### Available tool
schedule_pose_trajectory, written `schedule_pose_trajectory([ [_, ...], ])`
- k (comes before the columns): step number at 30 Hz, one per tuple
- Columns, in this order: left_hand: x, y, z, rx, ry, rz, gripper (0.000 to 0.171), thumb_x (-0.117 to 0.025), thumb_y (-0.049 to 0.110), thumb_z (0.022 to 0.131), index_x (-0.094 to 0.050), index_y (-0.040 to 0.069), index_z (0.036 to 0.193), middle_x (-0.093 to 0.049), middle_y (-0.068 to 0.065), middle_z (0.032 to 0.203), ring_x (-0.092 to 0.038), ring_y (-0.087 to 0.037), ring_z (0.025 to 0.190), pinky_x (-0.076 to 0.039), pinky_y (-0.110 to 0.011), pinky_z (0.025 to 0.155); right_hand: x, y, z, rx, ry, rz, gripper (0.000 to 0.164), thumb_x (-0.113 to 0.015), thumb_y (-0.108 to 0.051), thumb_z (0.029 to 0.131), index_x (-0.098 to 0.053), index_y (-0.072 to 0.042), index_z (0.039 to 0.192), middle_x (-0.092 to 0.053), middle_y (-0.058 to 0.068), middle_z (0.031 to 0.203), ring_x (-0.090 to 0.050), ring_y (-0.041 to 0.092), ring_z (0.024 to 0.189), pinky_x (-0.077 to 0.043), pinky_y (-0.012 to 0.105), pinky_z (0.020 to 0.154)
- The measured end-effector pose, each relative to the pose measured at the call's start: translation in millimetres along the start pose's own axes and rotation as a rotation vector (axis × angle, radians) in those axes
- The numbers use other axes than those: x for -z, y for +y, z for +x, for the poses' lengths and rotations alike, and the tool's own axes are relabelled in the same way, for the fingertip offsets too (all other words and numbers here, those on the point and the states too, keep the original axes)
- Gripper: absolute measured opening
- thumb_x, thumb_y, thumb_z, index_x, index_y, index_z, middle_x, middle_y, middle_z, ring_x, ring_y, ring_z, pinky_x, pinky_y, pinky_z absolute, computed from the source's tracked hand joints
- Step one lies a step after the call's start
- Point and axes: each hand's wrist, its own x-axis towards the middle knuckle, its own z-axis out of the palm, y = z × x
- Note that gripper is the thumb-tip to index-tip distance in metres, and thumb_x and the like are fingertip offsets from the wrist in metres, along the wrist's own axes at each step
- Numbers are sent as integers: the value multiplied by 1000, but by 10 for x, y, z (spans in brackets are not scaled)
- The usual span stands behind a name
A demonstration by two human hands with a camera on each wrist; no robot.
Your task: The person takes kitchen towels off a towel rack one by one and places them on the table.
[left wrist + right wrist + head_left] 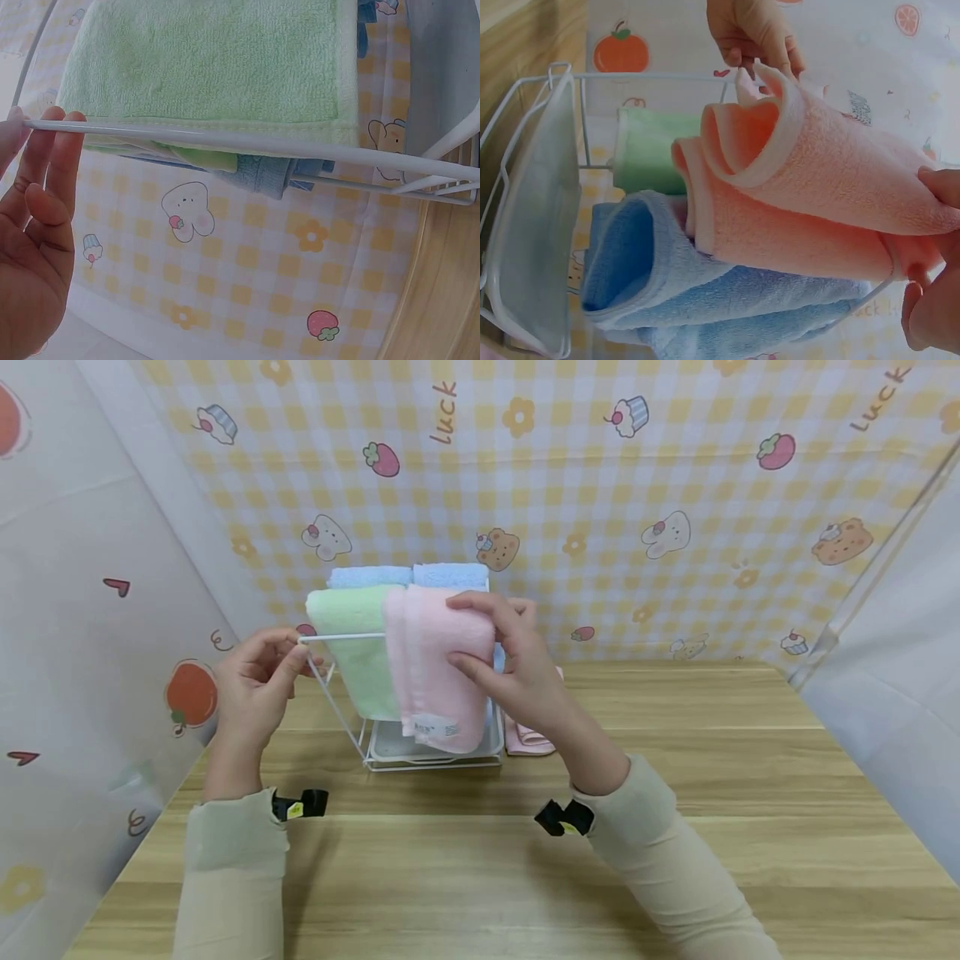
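Observation:
My left hand (258,685) pinches the top front corner of a white wire rack (343,637) between thumb and fingers. In the left wrist view the fingertips (64,124) lie against its thin bar. A pink towel (442,668) hangs folded over the rack, with a printed label near its lower edge. My right hand (517,660) grips this towel by its right side, thumb across the front. Left of it hangs a green towel (363,652), overlapped by the pink one. Behind them are two blue towels (371,577), mostly hidden in the head view.
A pale tray (386,745) sits in the rack's base. Another pink towel (528,739) lies folded on the wooden table (675,860), right of the rack. A patterned checked cloth (570,485) stands close behind, and a white printed sheet (90,652) closes the left side.

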Motion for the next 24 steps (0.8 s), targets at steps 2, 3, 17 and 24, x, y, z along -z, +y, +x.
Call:
schedule_pose_trajectory([
  [2,0,1,-2,3,5,1,8,-62,-4,94,-66,-9,99,-73,8,75,-69,-3,64,-34,-16,43,0,24,1,2,9,22,46,-73,-5,89,-55,-8,131,-53,8,135,-24,17,119,-54,30,79],
  [3,0,-1,-4,-1,4,3,8,-63,-4,94,-66,-9,100,-73,9,75,-69,-3,64,-34,-16,43,-1,36,2,6,15,37,46,-73,-4,89,-54,-7,131,-52,9,135,-23,15,122,-54,31,82],
  [17,-9,-19,7,-72,-42,-55,12,-63,-4,94,-62,-14,101,-74,6,76,-68,-3,65,-35,-15,44,-9,108,49,42,151,324,60,-64,11,88,-37,4,141,-45,15,141,-56,19,108,-60,30,79],
  [24,1,-57,7,-59,-33,-74,8,-62,-6,93,-65,-10,99,-75,4,76,-68,-3,65,-34,-15,44,15,187,88,18,273,435,63,-62,10,88,-34,0,144,-46,8,134,-58,18,108,-60,28,82],
])
